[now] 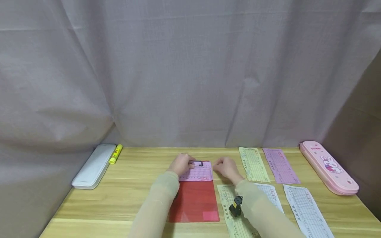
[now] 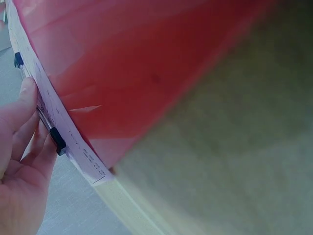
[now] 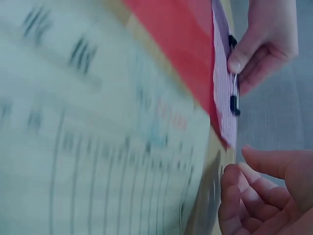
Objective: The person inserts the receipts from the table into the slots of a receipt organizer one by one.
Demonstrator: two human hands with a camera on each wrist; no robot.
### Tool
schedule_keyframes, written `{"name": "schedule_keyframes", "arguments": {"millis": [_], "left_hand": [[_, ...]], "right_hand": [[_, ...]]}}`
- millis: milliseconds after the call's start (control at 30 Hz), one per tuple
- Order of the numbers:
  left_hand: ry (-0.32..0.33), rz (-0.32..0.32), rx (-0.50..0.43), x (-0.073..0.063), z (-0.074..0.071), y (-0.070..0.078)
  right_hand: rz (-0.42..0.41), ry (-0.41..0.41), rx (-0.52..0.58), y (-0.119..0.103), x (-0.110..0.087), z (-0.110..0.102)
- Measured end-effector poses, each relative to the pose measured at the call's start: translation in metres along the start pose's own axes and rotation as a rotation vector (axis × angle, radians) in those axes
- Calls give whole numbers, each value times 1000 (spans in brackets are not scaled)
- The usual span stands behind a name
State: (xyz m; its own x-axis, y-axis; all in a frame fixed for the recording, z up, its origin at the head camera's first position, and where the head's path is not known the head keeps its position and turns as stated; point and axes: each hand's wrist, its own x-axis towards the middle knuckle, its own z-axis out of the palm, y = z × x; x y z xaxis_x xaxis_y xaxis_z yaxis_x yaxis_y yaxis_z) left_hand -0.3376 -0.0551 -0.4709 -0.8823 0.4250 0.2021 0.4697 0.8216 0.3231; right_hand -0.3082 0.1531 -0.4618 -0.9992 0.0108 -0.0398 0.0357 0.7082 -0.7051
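Note:
A translucent red clipboard [image 1: 193,201] lies flat on the table, with a pink printed slip [image 1: 198,174] across its far end. My left hand [image 1: 180,164] pinches the clipboard's metal clip [image 2: 45,117], which has black end caps; in the left wrist view the thumb lies on the clip and the other fingers are behind it. Just off the slip's right edge is my right hand [image 1: 226,168]. Its fingers [image 3: 232,188] are loosely curled and the thumb stands apart from them, with nothing held.
Yellow-green slips [image 1: 254,164], a purple slip [image 1: 281,165] and white slips [image 1: 308,210] lie to the right, one under the right forearm. A pink pencil case [image 1: 328,167] lies at far right. At left are a white case [image 1: 93,167] and a yellow glue stick [image 1: 116,154].

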Motion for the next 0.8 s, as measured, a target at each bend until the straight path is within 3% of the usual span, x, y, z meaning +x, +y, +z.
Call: {"name": "schedule_keyframes", "arguments": {"millis": [533, 800], "left_hand": [[-27, -26, -26, 0, -2, 1], [-15, -24, -25, 0, 0, 0]], "right_hand": [[-38, 19, 11, 42, 1, -53], [-136, 57, -120, 65, 6, -81]]}}
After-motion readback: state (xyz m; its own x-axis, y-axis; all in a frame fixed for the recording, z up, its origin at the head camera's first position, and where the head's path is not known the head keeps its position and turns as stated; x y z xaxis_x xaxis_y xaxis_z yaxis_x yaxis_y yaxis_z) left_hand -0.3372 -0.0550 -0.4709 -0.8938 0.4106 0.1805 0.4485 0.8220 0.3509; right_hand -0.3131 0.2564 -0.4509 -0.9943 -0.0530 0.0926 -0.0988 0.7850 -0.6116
